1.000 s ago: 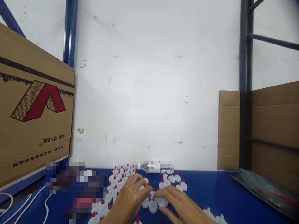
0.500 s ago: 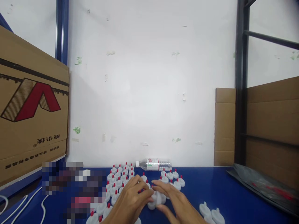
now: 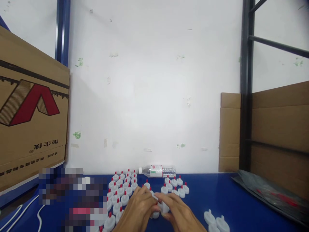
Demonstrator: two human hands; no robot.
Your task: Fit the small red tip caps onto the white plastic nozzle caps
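In the middle, close to the table front, my hands almost meet. The thumb and fingers of my right hand [image 3: 181,211] curl around a white plastic nozzle cap [image 3: 165,207], which is partly covered. My left hand [image 3: 141,206] is closed, its fingertips pressed together against the near side of that cap; whatever they pinch is hidden, though a bit of red shows beside them. Around both hands stand white caps with red tips, a large group [image 3: 125,198] to the left and a smaller one [image 3: 181,192] to the right. White caps without red tips [image 3: 222,224] lie farther right.
A clear bottle [image 3: 158,171] lies on its side against the wall, at the back of the blue table [image 3: 200,187]. Grey plastic bags [image 3: 267,193] rest at the right edge. A large carton [image 3: 33,106] and white cables [image 3: 40,216] are at the left.
My right fingers have curled more tightly around the white cap, and my left fingertips have drawn in. The whole view has shifted slightly.
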